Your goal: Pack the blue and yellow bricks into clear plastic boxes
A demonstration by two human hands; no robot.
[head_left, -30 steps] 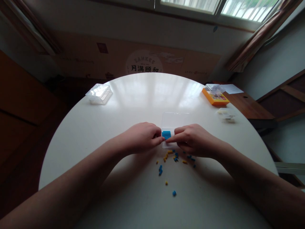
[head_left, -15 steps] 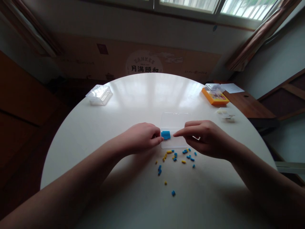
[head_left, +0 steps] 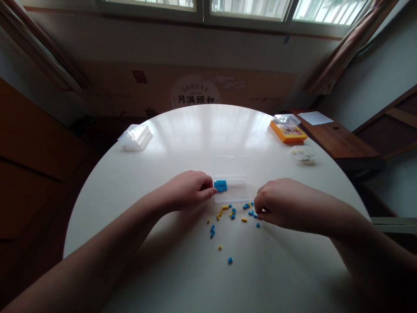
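Observation:
A small blue block of joined bricks [head_left: 220, 185] lies in the near half of an open clear plastic case [head_left: 237, 191] on the round white table [head_left: 182, 143]. My left hand [head_left: 187, 190] rests closed beside the case, its fingertips pinching the block's left edge. My right hand [head_left: 280, 202] is down on the table to the right of the case, fingers curled and pinched at the edge of several loose blue and yellow bricks [head_left: 233, 213]. What its fingertips hold is hidden.
A clear lidded box [head_left: 135, 136] sits at the table's far left. An orange box [head_left: 288, 131] with a clear case on it and a small clear packet [head_left: 302, 154] lie at the far right. A wooden side table with a paper sheet [head_left: 315, 118] stands beyond.
My right hand has left the blue block and moved down and right to the loose bricks. My left hand stays at the block. The view has shifted slightly.

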